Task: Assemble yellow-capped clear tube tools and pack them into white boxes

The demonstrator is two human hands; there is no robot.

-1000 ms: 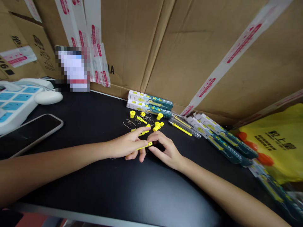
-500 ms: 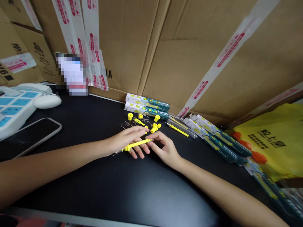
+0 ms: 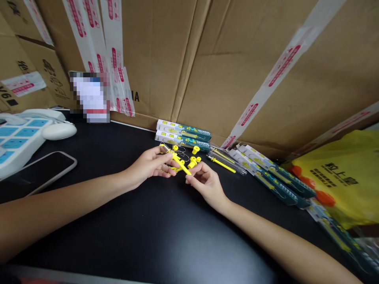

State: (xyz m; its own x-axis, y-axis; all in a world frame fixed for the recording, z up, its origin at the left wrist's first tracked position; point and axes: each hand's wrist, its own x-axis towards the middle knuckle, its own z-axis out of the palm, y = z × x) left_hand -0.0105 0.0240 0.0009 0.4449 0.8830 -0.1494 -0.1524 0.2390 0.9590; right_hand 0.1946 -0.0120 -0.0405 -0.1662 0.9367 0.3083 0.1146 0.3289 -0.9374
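A slim yellow spring scale rod [image 3: 184, 167], with a collar and a metallic-looking section at its far left end, slants between my two hands above the black table. My left hand [image 3: 149, 165] grips it near the collar, thumb on top and the lower fingers loosely curled. At the rod's near right end, my right hand [image 3: 207, 184] pinches the tip between thumb and index finger. Just behind lie several small yellow caps [image 3: 196, 150] and thin wire hooks [image 3: 180, 150]. Part of another yellow piece shows beneath my left fingers, mostly hidden.
Two printed spring scale boxes [image 3: 183, 137] lie against the cardboard wall [image 3: 156, 59]. Clear tubes with yellow rods [image 3: 223, 164] and more boxes [image 3: 266, 175] extend right, towards a yellow bag [image 3: 340, 173]. A phone [image 3: 44, 171] and a white power strip [image 3: 26, 136] are at left.
The rod has swung round: its left end now points away from me instead of towards my left wrist. My left hand has moved back and left, its fingers curling around the rod.
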